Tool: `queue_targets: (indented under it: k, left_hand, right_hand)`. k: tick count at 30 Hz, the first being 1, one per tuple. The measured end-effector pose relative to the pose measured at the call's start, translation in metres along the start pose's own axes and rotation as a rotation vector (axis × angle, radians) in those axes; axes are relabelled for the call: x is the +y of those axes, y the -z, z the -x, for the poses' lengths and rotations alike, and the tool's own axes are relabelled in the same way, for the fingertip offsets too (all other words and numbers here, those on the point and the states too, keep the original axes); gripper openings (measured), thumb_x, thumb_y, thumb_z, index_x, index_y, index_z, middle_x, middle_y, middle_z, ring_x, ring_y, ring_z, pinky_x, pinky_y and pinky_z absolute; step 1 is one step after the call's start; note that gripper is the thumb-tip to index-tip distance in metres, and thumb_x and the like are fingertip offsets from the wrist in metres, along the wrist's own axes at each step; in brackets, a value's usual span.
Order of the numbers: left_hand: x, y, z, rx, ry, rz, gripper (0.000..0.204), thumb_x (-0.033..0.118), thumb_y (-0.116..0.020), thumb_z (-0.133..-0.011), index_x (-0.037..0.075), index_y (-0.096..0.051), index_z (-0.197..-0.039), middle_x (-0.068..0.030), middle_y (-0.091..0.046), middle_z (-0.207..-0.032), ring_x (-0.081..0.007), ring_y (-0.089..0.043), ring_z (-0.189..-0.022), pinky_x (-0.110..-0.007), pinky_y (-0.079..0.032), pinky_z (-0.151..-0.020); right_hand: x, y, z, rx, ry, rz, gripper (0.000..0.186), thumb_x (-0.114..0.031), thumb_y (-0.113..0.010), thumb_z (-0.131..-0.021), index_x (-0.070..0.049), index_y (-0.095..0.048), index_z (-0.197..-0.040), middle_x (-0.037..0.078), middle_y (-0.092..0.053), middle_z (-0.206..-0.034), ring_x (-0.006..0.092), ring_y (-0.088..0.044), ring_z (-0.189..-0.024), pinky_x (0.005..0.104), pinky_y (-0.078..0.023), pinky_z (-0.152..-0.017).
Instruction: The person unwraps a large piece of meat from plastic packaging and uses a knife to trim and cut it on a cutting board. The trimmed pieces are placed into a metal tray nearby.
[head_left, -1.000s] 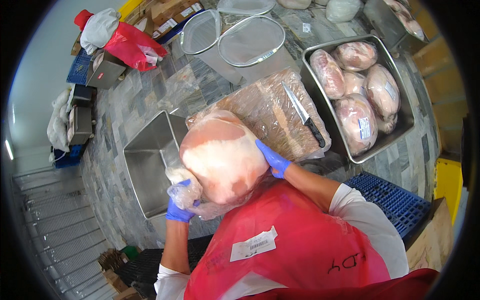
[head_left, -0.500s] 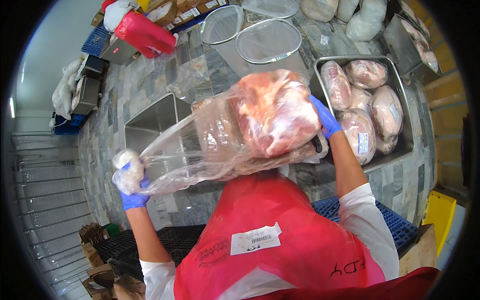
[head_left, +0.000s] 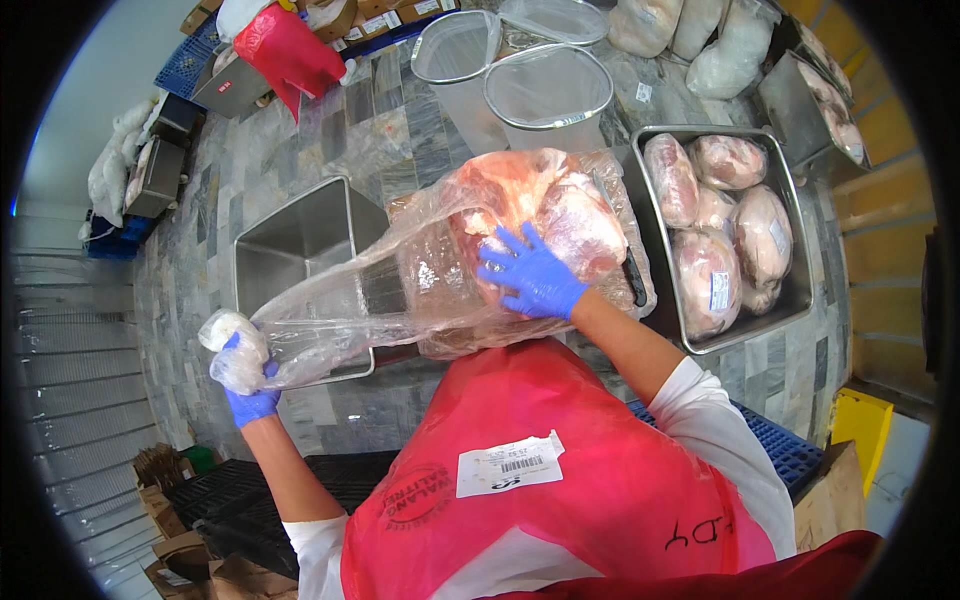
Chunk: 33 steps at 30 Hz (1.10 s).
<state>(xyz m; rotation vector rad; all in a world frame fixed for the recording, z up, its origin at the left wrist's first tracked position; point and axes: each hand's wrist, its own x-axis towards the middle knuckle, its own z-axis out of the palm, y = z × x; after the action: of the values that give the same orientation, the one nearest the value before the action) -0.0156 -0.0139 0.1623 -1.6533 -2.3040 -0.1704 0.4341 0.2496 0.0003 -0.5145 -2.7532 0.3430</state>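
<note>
- My left hand grips a whitish bunched end of clear plastic bag, well out to the left; my fingers are curled into it.
- My right hand grasps nothing; it lies palm down on the large raw meat piece, fingers spread.
- The meat piece rests on a plastic-wrapped slab; the clear bag runs taut from it to my left hand; a black knife handle shows just beside the meat, at the slab's right end.
- Right of the slab stands a deep steel tub; at least five wrapped pieces lie in it, one bearing a label.
- Left of the slab stands another steel tub, its bare inner walls showing, the bag stretched across its near part.
- Beyond the slab stand clear-walled bins with round rims; at the far right a steel container holds more meat.
- A second ago the meat's smooth, pale side showed and my left hand was close against it; half a second ago my right hand held its right edge; now that palm is on top.
</note>
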Motion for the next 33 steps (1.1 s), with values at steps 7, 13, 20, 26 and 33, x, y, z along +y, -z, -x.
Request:
queue_targets:
  k: [7,13,20,26,33]
  left_hand:
    - [0.039,-0.067,-0.007,-0.15,0.415,0.71,0.042,0.019,-0.073,-0.09,-0.004,-0.062,-0.124,-0.0211,-0.07,-0.11,-0.0307,-0.069,-0.1,-0.044,-0.055,-0.091]
    - [0.165,-0.124,-0.071,-0.154,-0.255,0.692,0.058,0.031,-0.073,-0.086,0.01,-0.06,-0.138,-0.0204,-0.062,-0.136,-0.038,-0.061,-0.122,-0.045,-0.051,-0.104]
    - [0.299,-0.152,-0.119,-0.248,-0.507,0.521,0.051,0.033,-0.074,-0.083,0.021,-0.066,-0.132,-0.0162,-0.064,-0.131,-0.0353,-0.06,-0.121,-0.045,-0.053,-0.098]
    - [0.315,-0.204,-0.124,-0.325,-0.542,0.554,0.046,0.029,-0.074,-0.082,0.008,-0.065,-0.122,-0.0201,-0.07,-0.107,-0.0414,-0.066,-0.103,-0.05,-0.054,-0.09]
    - [0.293,-0.172,-0.133,-0.196,-0.347,0.734,0.038,0.024,-0.072,-0.084,0.003,-0.064,-0.115,-0.0226,-0.072,-0.107,-0.0431,-0.068,-0.1,-0.051,-0.054,-0.088]
  right_hand:
    - [-0.031,0.0,0.011,-0.082,-0.089,-0.175,0.013,-0.021,-0.062,-0.088,-0.01,-0.069,-0.087,0.015,-0.07,-0.086,0.0365,-0.067,-0.096,0.048,-0.052,-0.087]
    - [-0.064,0.058,0.068,-0.28,-0.497,-0.13,0.013,-0.022,-0.06,-0.086,-0.011,-0.067,-0.086,0.017,-0.069,-0.078,0.041,-0.067,-0.073,0.0527,-0.054,-0.066]
    - [-0.092,0.032,0.177,-0.234,-0.856,-0.136,0.017,-0.028,-0.063,-0.085,-0.011,-0.067,-0.082,0.015,-0.069,-0.079,0.0384,-0.068,-0.076,0.0496,-0.056,-0.067]
    - [-0.088,0.05,0.143,0.152,-0.783,-0.25,0.018,-0.026,-0.074,-0.082,-0.01,-0.074,-0.091,0.013,-0.068,-0.089,0.0346,-0.069,-0.083,0.0451,-0.057,-0.074]
    - [-0.044,0.058,0.072,0.291,-0.595,-0.061,0.029,-0.026,-0.077,-0.083,-0.008,-0.075,-0.105,0.012,-0.068,-0.101,0.0347,-0.066,-0.095,0.0433,-0.055,-0.086]
